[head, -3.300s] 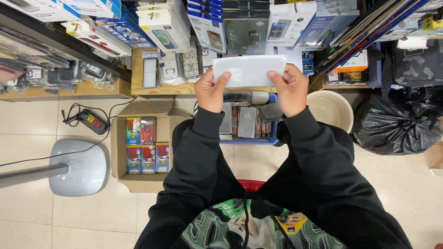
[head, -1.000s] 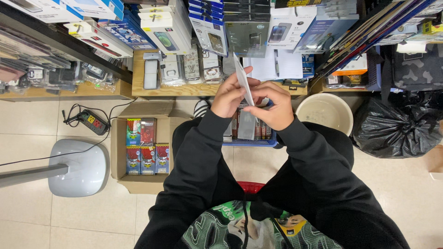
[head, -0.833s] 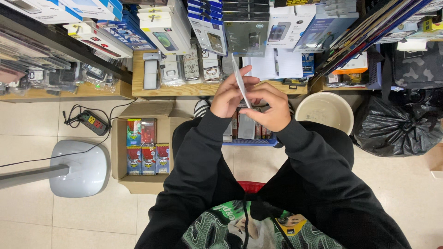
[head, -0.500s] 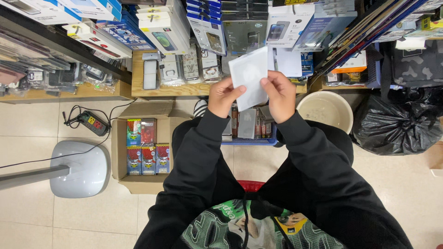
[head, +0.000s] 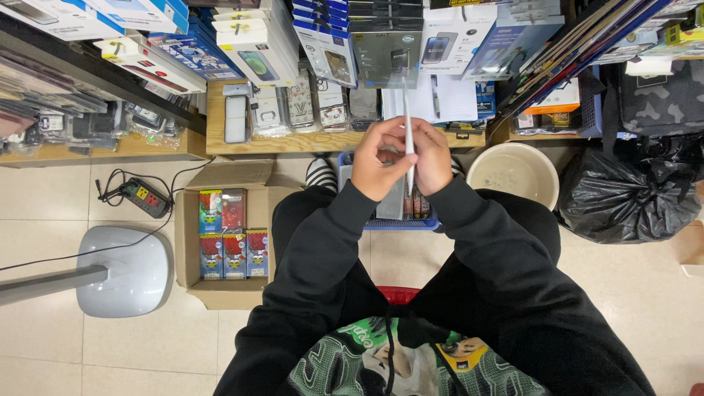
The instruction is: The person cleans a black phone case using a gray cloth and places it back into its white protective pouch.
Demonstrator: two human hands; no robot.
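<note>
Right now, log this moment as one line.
hands: both hold flat white pack edge-on | below: blue basket | left: open carton

Left hand (head: 378, 167) and right hand (head: 431, 163) raised together, fingers pinched closed

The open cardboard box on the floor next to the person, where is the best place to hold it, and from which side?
Probably the two long side walls of the cardboard box, taken from above with one hand on each. Its flaps stand open and look too floppy to lift by, and the small colourful packs fill only part of the inside. The white stand base crowds one long side.
</note>
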